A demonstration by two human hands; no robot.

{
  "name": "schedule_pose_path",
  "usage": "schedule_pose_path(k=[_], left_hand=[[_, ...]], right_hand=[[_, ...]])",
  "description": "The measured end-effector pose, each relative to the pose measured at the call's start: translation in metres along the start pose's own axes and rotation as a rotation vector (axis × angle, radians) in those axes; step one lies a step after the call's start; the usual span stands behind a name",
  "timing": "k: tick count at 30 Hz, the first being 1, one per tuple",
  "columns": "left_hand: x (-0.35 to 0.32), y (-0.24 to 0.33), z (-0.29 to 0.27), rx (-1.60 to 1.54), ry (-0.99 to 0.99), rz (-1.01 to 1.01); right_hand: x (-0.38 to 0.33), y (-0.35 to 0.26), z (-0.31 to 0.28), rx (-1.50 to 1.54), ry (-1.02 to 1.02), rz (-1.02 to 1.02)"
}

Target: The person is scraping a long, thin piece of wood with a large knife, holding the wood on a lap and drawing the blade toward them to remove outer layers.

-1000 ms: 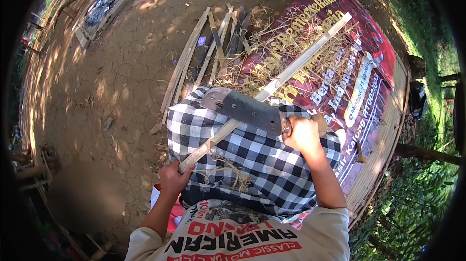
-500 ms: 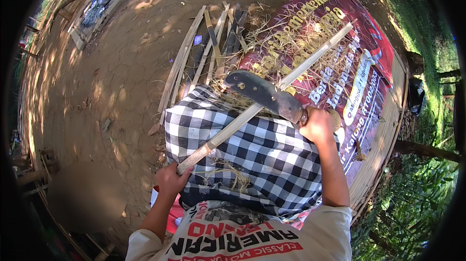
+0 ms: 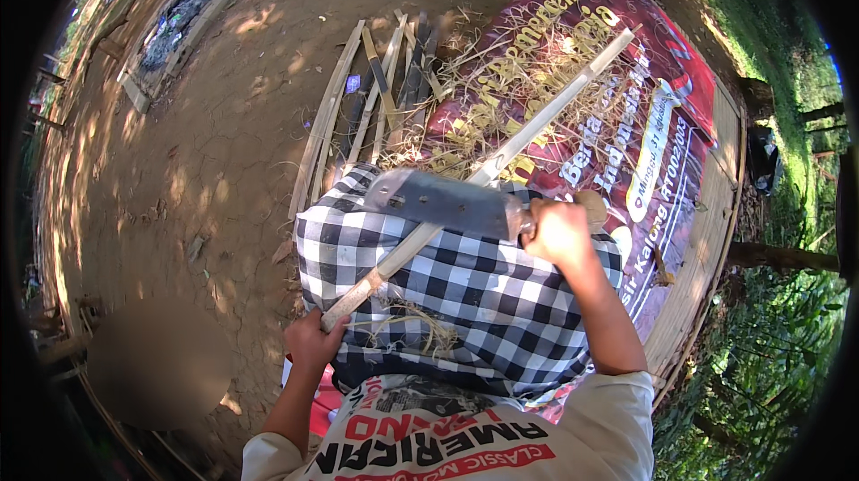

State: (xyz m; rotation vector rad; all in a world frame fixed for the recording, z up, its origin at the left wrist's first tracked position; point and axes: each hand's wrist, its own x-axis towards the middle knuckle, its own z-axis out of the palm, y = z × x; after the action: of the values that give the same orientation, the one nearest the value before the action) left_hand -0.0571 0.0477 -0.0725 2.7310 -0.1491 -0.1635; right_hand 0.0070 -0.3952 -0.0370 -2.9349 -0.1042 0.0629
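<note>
Across the left, cracked brown earth [image 3: 206,114] fills the biggest stretch, dappled with sunlight. Over on the right lies a maroon printed banner [image 3: 693,83], slanting away, and down in front a black-and-white checked cloth [image 3: 510,302] covers the person's lap. Straw-coloured shavings [image 3: 514,78] litter the banner, and just beside them, on the ground, sits a loose bundle of strips [image 3: 327,127], some pale, some dark. Now the long pale strip [image 3: 555,110]: it runs diagonally from the lap up over the banner. Across it goes the broad dark knife [image 3: 465,205], slightly blurred, its blade over the strip; whether the edge bites, I cannot tell. Right hand [image 3: 559,232]: fingers wrapped tight round the knife's handle. Left hand [image 3: 311,340]: fingers closed on the strip's near end, pinching it at the cloth's edge. Smallest of all, a few thin curls [image 3: 429,331] lie on the checks.
</note>
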Motion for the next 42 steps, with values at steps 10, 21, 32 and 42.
schedule_pose_path(k=[10,21,32,42], left_hand=[[0.002,-0.003,0.004,-0.021,-0.010,-0.015],[0.002,0.004,-0.002,0.062,-0.032,-0.009],[-0.003,-0.003,0.001,-0.008,-0.046,-0.013],[-0.001,-0.005,0.009,-0.046,-0.004,0.023]], right_hand=[[0.000,-0.008,-0.004,0.115,-0.014,0.215],[0.011,0.028,0.001,0.070,-0.067,0.020],[0.003,0.066,-0.001,-0.008,0.061,0.078],[-0.007,0.030,-0.009,0.064,0.116,0.114]])
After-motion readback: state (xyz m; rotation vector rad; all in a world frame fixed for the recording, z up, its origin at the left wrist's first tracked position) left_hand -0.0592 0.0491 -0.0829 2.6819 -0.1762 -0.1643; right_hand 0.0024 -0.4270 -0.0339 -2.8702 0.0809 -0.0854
